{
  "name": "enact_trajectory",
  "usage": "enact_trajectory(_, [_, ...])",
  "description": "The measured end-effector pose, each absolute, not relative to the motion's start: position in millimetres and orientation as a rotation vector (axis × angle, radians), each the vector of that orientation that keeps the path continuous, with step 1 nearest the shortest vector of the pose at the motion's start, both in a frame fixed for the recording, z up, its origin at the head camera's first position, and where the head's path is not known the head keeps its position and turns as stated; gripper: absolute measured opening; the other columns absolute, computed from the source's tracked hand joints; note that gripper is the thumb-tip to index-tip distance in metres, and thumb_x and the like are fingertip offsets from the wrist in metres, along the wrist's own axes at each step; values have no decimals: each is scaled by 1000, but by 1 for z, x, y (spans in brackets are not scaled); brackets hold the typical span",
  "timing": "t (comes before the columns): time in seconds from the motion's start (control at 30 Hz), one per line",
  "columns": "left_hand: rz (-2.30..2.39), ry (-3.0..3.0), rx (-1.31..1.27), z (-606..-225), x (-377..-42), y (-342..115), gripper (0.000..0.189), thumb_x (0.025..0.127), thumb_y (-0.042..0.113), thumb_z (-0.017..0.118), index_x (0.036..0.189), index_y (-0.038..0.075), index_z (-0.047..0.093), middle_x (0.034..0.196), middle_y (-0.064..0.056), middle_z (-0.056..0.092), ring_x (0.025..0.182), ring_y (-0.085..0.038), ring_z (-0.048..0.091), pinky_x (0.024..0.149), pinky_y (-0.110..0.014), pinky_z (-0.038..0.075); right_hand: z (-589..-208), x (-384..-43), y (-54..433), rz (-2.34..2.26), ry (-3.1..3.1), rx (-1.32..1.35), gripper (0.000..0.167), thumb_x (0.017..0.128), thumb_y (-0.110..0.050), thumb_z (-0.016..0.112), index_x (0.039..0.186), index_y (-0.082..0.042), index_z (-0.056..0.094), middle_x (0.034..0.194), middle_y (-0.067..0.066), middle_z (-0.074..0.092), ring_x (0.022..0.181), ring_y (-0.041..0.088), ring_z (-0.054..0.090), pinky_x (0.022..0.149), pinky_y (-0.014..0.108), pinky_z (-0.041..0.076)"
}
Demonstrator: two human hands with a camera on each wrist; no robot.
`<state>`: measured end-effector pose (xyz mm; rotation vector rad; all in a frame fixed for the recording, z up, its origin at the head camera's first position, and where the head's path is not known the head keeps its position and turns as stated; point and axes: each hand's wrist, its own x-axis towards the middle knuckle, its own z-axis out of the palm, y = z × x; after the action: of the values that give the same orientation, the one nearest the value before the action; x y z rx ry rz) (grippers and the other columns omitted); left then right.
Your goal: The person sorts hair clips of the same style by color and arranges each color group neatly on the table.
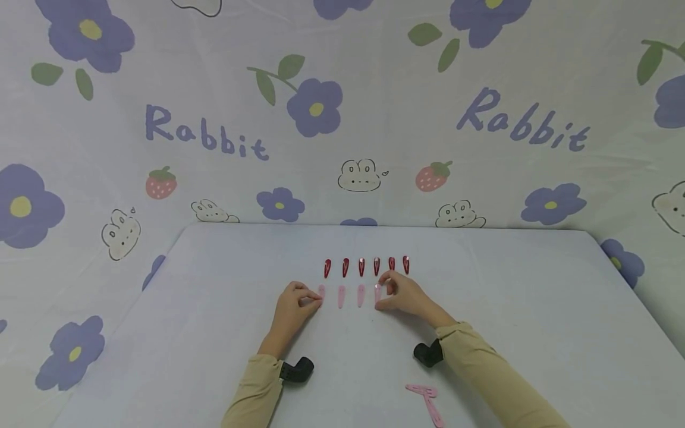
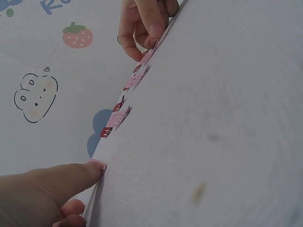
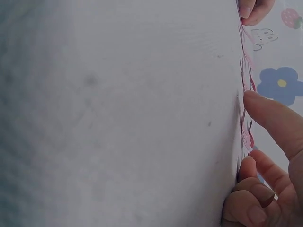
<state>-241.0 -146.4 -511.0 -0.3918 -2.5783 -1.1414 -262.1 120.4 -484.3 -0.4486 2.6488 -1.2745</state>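
Note:
Several pink snap hair clips stand in a row on the white table, among them a middle one and its neighbour. At the row's left end, my left hand pinches the lower tip of a pink hair clip between thumb and index finger. My right hand holds the rightmost pink hair clip by its two ends, thumb at the bottom and index finger at the top. In the left wrist view, the left thumb or finger hides most of its clip.
Behind the pink row runs a row of several dark red hair clips, partly covered by my right hand. Two more pink hair clips lie near the front, touching at an angle. A printed cloth hangs behind the table.

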Motion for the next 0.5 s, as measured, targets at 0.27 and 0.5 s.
enact_trajectory(0.27, [-1132, -2571, -390, -511, -241, -147, 7, 73, 12, 74, 74, 6, 70, 85, -4, 50, 66, -14, 45, 60, -29, 41, -484, -261, 121, -1315, 2616, -443, 42, 71, -13, 76, 103, -2, 51, 74, 3, 46, 67, 16, 41, 62, 30, 34])
enact_trajectory(0.5, [-1129, -2572, -404, -511, -241, -146, 7, 74, 12, 73, 75, 6, 70, 86, -4, 50, 68, -15, 46, 60, -30, 41, -481, -252, 126, -1389, 2565, -433, 43, 73, -16, 74, 104, 0, 50, 80, 6, 50, 71, 18, 43, 62, 30, 35])
